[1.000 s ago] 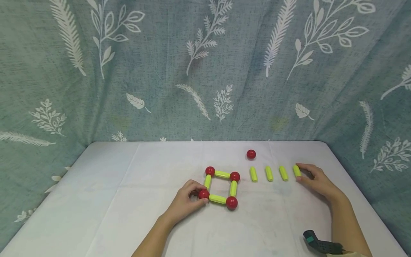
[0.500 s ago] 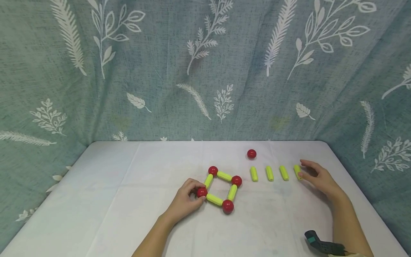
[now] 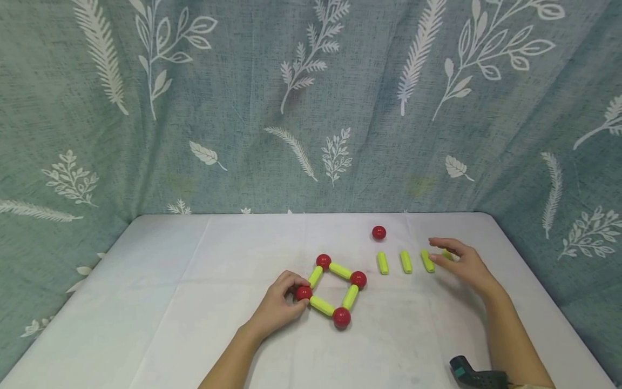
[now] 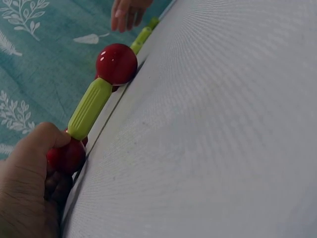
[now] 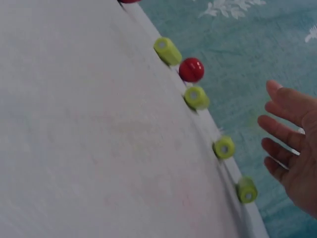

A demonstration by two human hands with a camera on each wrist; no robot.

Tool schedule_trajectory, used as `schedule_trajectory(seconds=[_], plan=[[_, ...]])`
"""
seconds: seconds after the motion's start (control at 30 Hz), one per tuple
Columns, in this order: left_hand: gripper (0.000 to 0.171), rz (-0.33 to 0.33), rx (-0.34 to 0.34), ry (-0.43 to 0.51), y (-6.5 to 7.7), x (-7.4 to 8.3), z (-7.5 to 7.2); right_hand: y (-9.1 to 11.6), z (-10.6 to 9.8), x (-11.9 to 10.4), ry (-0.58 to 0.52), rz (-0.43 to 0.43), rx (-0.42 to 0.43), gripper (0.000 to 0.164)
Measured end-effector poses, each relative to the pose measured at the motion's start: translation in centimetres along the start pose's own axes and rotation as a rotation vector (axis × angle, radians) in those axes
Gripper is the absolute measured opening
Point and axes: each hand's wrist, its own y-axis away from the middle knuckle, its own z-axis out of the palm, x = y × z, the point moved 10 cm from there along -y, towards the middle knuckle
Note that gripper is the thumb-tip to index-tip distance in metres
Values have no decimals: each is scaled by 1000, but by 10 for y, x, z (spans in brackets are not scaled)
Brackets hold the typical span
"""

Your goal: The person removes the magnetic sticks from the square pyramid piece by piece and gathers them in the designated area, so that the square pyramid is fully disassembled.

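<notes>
Rods of lime green (image 3: 406, 262), four and loose, are laid side by side in a row on the white-covered tabletop (image 3: 194, 324), each with its long axis running away from the person and its far end angled slightly leftward. The right hand (image 3: 464, 265) is held at the row's right end, far nearer to it than the left. The rightmost rod (image 3: 447, 254) is partly hidden by that hand, and the third rod from the left (image 3: 427, 261) is seen at its thumb tip; whether it is touched cannot be told. Nothing is gripped there: thumb and fingers are parted and extended. By the left hand (image 3: 280, 298), a red ball (image 3: 304, 293) is pinched between thumb and fingers. It is joined into a four-sided frame (image 3: 322, 306) of rods and balls, skewed like a diamond and set between the hands, left of the row. Beyond the leftmost rod (image 3: 383, 263), a loose red ball (image 3: 379, 233) is placed. No container is seen.
</notes>
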Motion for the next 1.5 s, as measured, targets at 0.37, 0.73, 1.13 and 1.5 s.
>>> schedule_trajectory(seconds=[0.37,0.73,1.13,1.5], plan=[[35,49,-69,21,2,4,4,-2,54,-48,-78,-132,-164,43],[32,142,-271,198,7,17,18,16,133,-77,-144,-223,-483,45],[25,9,-283,269,8,5,21,26,160,-85,-201,-171,-520,32],[21,98,-231,-54,7,13,21,44,181,-121,-180,-456,-541,26]])
